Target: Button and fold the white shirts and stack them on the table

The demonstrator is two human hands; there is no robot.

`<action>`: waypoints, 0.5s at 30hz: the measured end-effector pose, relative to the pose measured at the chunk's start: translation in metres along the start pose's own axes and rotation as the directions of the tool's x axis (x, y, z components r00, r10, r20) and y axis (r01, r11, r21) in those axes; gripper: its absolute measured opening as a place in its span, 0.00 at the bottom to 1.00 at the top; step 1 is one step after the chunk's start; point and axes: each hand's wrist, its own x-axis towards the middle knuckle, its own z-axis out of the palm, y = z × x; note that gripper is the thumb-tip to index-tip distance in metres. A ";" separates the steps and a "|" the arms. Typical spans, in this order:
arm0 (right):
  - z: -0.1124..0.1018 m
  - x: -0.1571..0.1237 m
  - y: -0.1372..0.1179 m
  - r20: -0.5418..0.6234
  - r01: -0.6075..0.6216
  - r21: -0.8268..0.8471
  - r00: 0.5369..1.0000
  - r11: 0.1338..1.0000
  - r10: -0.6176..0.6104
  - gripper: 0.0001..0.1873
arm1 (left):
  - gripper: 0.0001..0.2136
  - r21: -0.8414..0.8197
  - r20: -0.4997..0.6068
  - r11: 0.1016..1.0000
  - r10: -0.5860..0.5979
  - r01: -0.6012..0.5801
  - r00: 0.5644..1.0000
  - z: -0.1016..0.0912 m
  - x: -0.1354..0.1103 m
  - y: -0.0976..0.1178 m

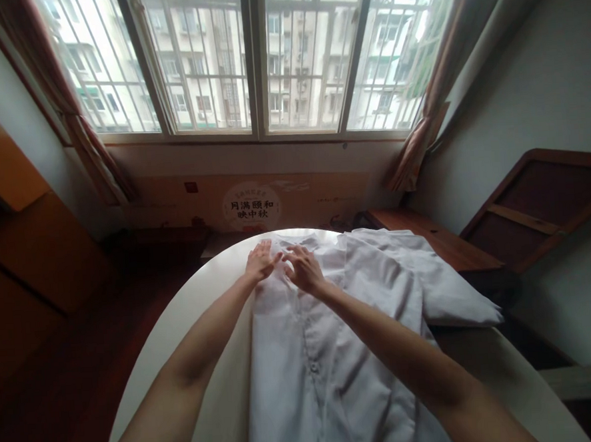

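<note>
A white button-front shirt (pixel 285 381) lies lengthwise on a round white table (pixel 182 334), its collar end toward the far edge. My left hand (pixel 262 260) rests flat on the shirt's upper left part, fingers stretched out. Just to its right, my right hand (pixel 303 268) is over the shirt near the collar, with its fingers apart and slightly bent. No cloth shows gripped in either hand. A button shows partway down the front placket. White cloth (pixel 444 288) bunches to the right and reaches the table's edge; whether it is a sleeve or another garment I cannot tell.
Beyond the table are a barred window (pixel 256 63) and a printed banner (pixel 294 194). A wooden desk (pixel 442 245) stands behind the cloth at the right, near a tilted wooden-framed panel (pixel 540 213). An orange cabinet (pixel 38 263) is at the left.
</note>
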 end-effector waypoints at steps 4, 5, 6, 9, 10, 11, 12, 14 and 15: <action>0.033 0.045 0.036 0.164 -0.032 -0.085 0.985 0.996 0.046 0.12 | 0.34 0.024 0.129 0.999 0.026 -0.029 0.991 0.023 0.011 -0.002; 0.037 0.047 0.040 0.161 -0.024 -0.081 0.986 0.996 0.036 0.13 | 0.34 0.026 0.136 0.999 0.039 -0.043 0.990 0.027 0.011 -0.002; 0.039 0.047 0.043 0.144 -0.017 -0.073 0.989 0.997 0.027 0.14 | 0.34 0.027 0.138 0.998 0.052 -0.057 0.989 0.029 0.010 -0.003; 0.037 0.051 0.048 0.097 -0.022 -0.052 0.995 0.998 0.027 0.19 | 0.35 0.036 0.135 0.994 0.094 -0.100 0.986 0.030 0.008 -0.004; 0.035 0.054 0.049 0.084 -0.029 -0.045 0.996 0.999 0.033 0.19 | 0.35 0.040 0.138 0.992 0.113 -0.119 0.984 0.029 0.007 -0.004; 0.032 0.058 0.050 0.070 -0.036 -0.037 0.997 0.999 0.039 0.19 | 0.35 0.044 0.144 0.989 0.133 -0.140 0.981 0.028 0.007 -0.004; 0.030 0.062 0.050 0.056 -0.044 -0.027 0.997 0.999 0.045 0.18 | 0.35 0.048 0.153 0.986 0.151 -0.160 0.977 0.027 0.007 -0.003; 0.027 0.069 0.049 0.031 -0.053 -0.005 0.998 0.999 0.053 0.18 | 0.33 0.053 0.172 0.981 0.176 -0.188 0.969 0.026 0.007 -0.002; 0.026 0.071 0.048 0.020 -0.054 0.008 0.998 0.998 0.054 0.18 | 0.33 0.055 0.176 0.980 0.179 -0.191 0.968 0.026 0.008 -0.001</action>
